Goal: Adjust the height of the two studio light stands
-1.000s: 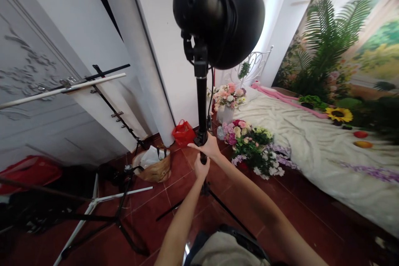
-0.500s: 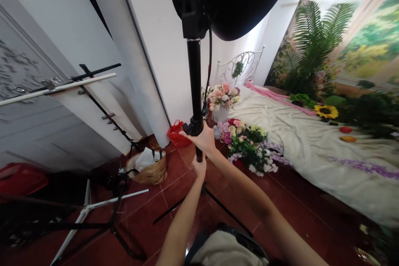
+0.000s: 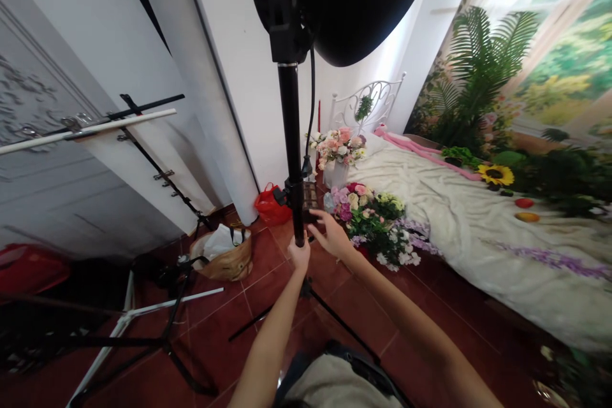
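Observation:
A black light stand rises in front of me with a big black lamp shade at its top. My left hand is wrapped round the pole low down, beneath the clamp collar with its knob. Just right of the pole, my right hand is off it, fingers spread and thumb apart. A black power plug hangs on its cable beside the pole, above the right hand. The stand's thin legs spread over the floor below.
To the right, a bed with a cream cover carries artificial flowers and fruit. Bunches of flowers stand on the red tiled floor. A red bag, a woven basket and a white stand leg are at the left.
My right hand has let go of the collar and moved down and right, its fingers opening. The pole and lamp have shifted slightly left in view. My left hand still grips the pole.

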`<state>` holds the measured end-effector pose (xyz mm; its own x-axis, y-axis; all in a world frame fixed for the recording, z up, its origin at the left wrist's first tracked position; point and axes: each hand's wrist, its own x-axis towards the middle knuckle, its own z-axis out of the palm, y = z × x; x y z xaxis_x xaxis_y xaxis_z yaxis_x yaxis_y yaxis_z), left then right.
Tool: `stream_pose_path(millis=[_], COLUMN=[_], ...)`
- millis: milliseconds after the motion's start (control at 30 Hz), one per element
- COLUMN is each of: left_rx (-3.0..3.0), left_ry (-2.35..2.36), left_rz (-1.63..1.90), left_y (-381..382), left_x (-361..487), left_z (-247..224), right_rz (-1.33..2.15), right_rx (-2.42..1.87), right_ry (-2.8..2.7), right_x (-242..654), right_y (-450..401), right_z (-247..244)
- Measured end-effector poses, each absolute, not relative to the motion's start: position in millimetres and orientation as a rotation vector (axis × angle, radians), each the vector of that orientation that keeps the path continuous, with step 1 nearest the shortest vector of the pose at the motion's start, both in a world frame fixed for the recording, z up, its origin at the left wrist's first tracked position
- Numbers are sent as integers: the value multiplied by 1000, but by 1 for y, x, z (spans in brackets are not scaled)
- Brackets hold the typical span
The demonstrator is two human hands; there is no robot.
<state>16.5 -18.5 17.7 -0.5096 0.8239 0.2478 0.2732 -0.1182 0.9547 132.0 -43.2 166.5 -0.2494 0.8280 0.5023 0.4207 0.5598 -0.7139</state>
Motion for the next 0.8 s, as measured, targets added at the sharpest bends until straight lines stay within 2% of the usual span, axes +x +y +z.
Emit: stream_pose_path(millis=[133, 233, 467, 800], left_rx=[1192, 1200, 1194, 1224], left_ry=[1743, 1774, 1790, 1731], left_rz=[1675, 1659, 1610, 1659], left_y=[-19, -20, -24, -22], left_x=[19, 20, 19, 18], left_z=[20, 24, 30, 24], right_rz=[489, 444, 432, 708], right_rx=[-1028, -1067, -1089, -1107], right_ry=[-2125, -2204, -2185, -1881], right_x=[151, 149, 136, 130], right_y=[-68, -71, -53, -26], right_z=[88, 54, 38, 20])
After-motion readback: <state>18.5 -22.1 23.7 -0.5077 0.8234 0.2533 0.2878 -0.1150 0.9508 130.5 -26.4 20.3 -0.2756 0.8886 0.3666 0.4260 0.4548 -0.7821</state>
